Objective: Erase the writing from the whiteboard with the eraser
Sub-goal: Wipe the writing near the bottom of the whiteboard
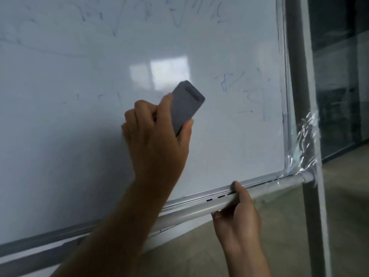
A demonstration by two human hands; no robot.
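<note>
Mid-wipe: the left hand (157,136) presses the grey rectangular eraser (185,103) to the glossy whiteboard (60,116) at centre frame. The right hand (237,212) grips the pale stand bar (275,185), lower right. Faint blue writing (229,82) to the eraser's right likely comes next.

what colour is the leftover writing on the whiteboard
Blue, faint smeared marker strokes on the white glossy whiteboard; the head view shows it.

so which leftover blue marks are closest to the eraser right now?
The faint strokes just left of the eraser, level with the left hand holding it. The patch near the right frame and the scrawl along the top lie farther off.
</note>
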